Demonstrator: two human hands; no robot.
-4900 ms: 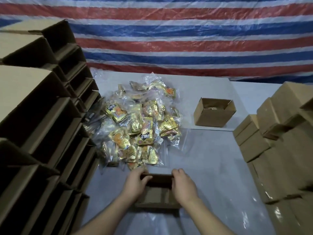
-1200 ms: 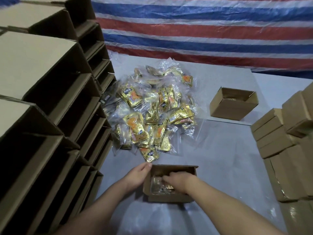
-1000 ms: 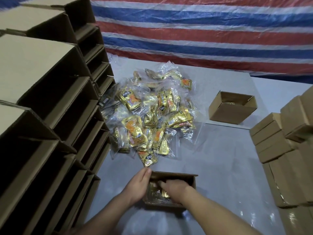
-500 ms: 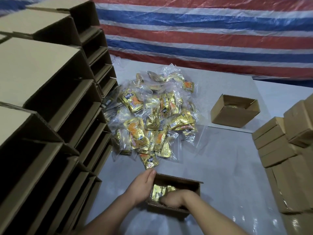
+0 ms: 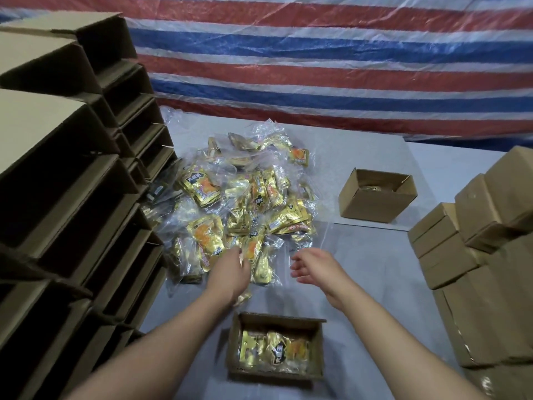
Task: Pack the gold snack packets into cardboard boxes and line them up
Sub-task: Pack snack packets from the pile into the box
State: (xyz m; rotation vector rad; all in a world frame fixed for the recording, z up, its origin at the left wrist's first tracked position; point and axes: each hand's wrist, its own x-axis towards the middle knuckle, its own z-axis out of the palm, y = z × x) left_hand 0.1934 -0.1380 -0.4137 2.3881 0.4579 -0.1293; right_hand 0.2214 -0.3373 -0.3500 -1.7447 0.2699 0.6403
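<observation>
An open cardboard box [image 5: 235, 342] sits near the table's front edge with gold snack packets [image 5: 277, 355] lying inside it. Beyond it spreads a heap of gold packets in clear plastic [image 5: 239, 209]. My left hand [image 5: 230, 274] reaches over the near edge of the heap, palm down, its fingertips on the packets; whether it holds one cannot be seen. My right hand [image 5: 313, 267] hovers to the right of the heap's near edge, fingers relaxed and holding nothing.
Stacks of open empty cartons [image 5: 72, 197] fill the left side. A second open box [image 5: 376, 196] stands at the back right on the grey table [image 5: 375, 269]. Closed packed boxes [image 5: 467, 243] are stacked along the right. A striped tarpaulin [image 5: 317, 67] hangs behind.
Both hands have left the near box, where they were pressing packets down, and moved forward to the heap. The box now lies untouched with packets inside.
</observation>
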